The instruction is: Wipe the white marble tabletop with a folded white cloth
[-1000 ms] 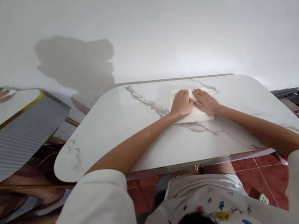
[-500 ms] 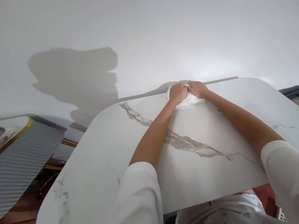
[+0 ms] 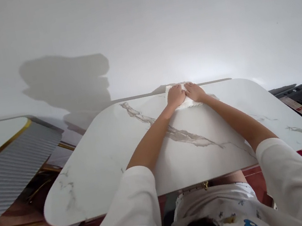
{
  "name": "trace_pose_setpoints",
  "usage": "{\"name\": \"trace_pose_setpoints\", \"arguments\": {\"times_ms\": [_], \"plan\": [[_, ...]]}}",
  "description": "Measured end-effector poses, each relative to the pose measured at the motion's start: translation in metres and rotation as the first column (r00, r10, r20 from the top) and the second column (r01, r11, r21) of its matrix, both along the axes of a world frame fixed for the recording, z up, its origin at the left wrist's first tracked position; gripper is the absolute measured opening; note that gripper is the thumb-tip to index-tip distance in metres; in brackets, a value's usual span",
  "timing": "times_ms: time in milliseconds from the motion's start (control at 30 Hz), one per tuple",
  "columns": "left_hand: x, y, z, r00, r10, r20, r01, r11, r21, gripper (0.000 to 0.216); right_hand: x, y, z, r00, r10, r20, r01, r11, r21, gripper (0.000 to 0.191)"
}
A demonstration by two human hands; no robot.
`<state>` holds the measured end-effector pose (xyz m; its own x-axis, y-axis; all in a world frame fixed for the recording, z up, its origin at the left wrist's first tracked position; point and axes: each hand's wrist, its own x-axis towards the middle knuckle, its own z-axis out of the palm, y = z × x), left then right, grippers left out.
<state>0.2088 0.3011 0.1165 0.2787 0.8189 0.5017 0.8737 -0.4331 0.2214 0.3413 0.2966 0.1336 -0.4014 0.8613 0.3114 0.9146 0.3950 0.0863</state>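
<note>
A pale wall [image 3: 181,18] is rising behind the marbled table [image 3: 89,159]. The white cloth [image 3: 188,102] is lying at the table's far edge, near the wall, and the left hand [image 3: 176,95] and right hand [image 3: 194,91] are resting palms down on it, fingers laid out rather than clenched, thumbs close together. It is looking light, soft and unbreakable, probably bunching easily, so its middle is likely suiting spread palms, its near edge a pinch

the cloth [image 3: 189,102] has moved closer to the wall [image 3: 171,27]
</note>
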Motion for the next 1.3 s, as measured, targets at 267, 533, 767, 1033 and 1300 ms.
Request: {"name": "trace_pose_setpoints", "arguments": {"times_ms": [267,533,767,1033,1300], "plan": [[-0.012,-0.097,-0.020,0.999,-0.042,0.007,0.043,0.998,-0.036,0.046,-0.007,-0.100,-0.016,1.000,-0.021,0.006,0.021,0.997,-0.080,0.056],[-0.026,-0.242,-0.027,0.994,-0.005,0.109,0.039,0.948,-0.314,0.062,-0.012,-0.237,-0.035,0.999,0.039,-0.035,-0.043,0.994,-0.101,0.059],[0.011,-0.282,-0.030,0.967,-0.002,0.256,0.105,0.915,-0.389,0.071,0.032,-0.283,-0.030,0.996,0.072,-0.053,-0.079,0.985,-0.152,0.060],[0.076,-0.252,-0.008,0.945,-0.056,0.323,0.201,0.877,-0.436,0.067,0.104,-0.253,-0.019,0.997,0.040,-0.064,-0.048,0.990,-0.131,0.059],[0.089,-0.138,0.010,0.946,-0.097,0.309,0.174,0.957,-0.234,0.037,0.112,-0.130,-0.007,1.000,-0.016,-0.002,0.016,0.998,-0.063,0.056]]}}
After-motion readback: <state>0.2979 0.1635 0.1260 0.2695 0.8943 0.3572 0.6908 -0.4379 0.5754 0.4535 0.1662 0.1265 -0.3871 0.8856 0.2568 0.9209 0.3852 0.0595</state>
